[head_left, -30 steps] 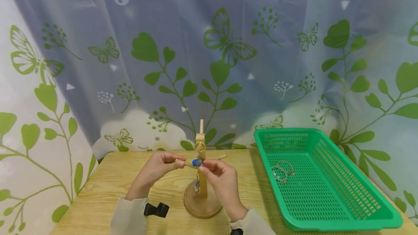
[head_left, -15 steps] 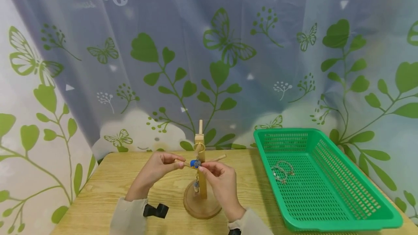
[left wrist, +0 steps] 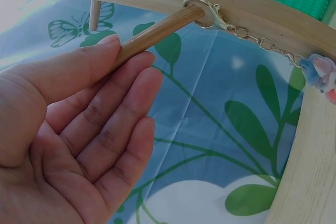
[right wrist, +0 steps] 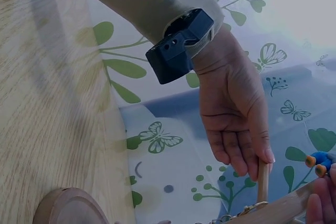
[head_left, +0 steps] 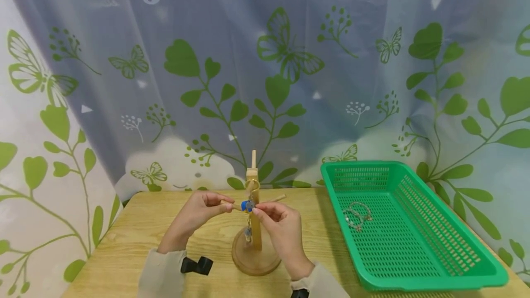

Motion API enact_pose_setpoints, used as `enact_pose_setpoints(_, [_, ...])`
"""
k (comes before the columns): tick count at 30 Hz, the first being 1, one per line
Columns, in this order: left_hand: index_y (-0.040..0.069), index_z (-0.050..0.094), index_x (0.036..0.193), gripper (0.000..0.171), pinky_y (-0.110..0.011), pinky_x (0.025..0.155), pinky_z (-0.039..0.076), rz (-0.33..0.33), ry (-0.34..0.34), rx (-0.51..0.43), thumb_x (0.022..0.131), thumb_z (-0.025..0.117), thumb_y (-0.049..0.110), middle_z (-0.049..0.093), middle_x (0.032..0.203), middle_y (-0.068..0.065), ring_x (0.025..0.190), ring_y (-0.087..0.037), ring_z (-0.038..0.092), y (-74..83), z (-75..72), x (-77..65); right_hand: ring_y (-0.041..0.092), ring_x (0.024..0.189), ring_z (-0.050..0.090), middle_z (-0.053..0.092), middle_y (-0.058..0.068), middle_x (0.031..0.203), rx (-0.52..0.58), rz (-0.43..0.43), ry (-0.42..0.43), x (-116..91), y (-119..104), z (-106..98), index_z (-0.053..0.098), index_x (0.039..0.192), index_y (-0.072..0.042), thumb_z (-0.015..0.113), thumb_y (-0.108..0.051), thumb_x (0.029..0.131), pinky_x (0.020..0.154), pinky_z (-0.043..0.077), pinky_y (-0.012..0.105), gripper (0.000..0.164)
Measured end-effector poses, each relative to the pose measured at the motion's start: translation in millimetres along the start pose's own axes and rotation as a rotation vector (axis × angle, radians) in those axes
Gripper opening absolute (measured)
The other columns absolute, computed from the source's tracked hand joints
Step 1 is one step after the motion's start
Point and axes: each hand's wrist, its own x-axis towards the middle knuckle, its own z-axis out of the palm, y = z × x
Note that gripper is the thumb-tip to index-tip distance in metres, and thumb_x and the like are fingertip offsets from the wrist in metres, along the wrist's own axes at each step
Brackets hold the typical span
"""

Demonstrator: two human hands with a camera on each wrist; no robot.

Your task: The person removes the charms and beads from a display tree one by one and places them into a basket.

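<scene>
A wooden stand with pegs [head_left: 257, 238] rises from its round base [head_left: 256, 268] on the table. My left hand [head_left: 203, 213] pinches one wooden peg [left wrist: 157, 31] between thumb and index finger, the other fingers loosely curved. Around that peg hangs a gold ring [left wrist: 214, 17] with a clasp and chain, ending in a small pastel charm [left wrist: 320, 72]. At the post, my right hand [head_left: 283, 231] pinches a small blue figure charm [head_left: 247, 206]. The right wrist view shows its orange feet [right wrist: 315, 165], with right-hand fingers [right wrist: 329, 195] beside it. A gold keyring [head_left: 252, 184] hangs higher up.
To the right stands a green plastic basket [head_left: 414, 284] with a few beaded bracelets [head_left: 357, 215] inside. The wooden table [head_left: 120, 238] backs onto a curtain [head_left: 232, 26] printed with leaves and butterflies.
The blue charm and my right fingertips have shifted very slightly left. My left hand keeps its pinch on the peg.
</scene>
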Motion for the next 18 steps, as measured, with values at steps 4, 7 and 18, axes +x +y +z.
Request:
enact_pose_setpoints(4, [-0.003, 0.069, 0.108, 0.032, -0.046, 0.092, 0.048, -0.002, -0.005, -0.005, 0.089, 0.067, 0.023, 0.071, 0.097, -0.014, 0.090, -0.020, 0.066, 0.1, -0.9, -0.8, 0.008, 0.067, 0.064, 0.071, 0.016, 0.084, 0.014, 0.008, 0.000, 0, -5, 0, 0.073, 0.084, 0.003, 0.076, -0.006, 0.078, 0.061, 0.050, 0.017, 0.011])
enact_pose_setpoints(7, [-0.003, 0.068, 0.108, 0.033, -0.045, 0.092, 0.048, -0.002, -0.005, -0.006, 0.088, 0.068, 0.023, 0.071, 0.096, -0.014, 0.091, -0.020, 0.066, -0.4, -0.7, -0.5, 0.009, 0.067, 0.064, 0.071, 0.017, 0.084, 0.022, 0.005, -0.007, 1, -7, -2, 0.072, 0.085, 0.004, 0.075, -0.005, 0.079, 0.062, 0.051, 0.018, 0.011])
enact_pose_setpoints(18, [-0.002, 0.070, 0.106, 0.033, -0.045, 0.092, 0.047, -0.008, 0.008, -0.005, 0.088, 0.069, 0.025, 0.070, 0.097, -0.017, 0.093, -0.019, 0.065, -2.5, -0.9, 0.8, 0.013, 0.068, 0.066, 0.071, 0.015, 0.082, 0.010, -0.023, -0.034, 2, -17, -6, 0.072, 0.084, 0.002, 0.076, -0.006, 0.079, 0.060, 0.050, 0.019, 0.010])
